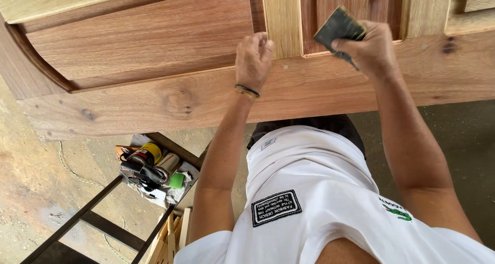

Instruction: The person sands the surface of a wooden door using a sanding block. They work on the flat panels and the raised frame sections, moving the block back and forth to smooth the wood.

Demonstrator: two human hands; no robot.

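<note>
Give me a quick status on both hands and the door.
Right hand pinching folded sandpaper against wooden door panel groove. Left hand fisted, resting on door rail. Nothing in the way.

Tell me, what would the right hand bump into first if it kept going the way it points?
Probably the wooden door: the right hand presses a dark sanding pad at its recessed reddish panel, beside the pale upright strip.

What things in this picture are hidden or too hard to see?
- Head view: the wooden door runs off the top and both side edges.
- The sandpaper is partly hidden by the right hand.
- The left hand shows only its back; its fingertips are hidden.
- The tools on the stand are too small and piled to tell apart.
</note>
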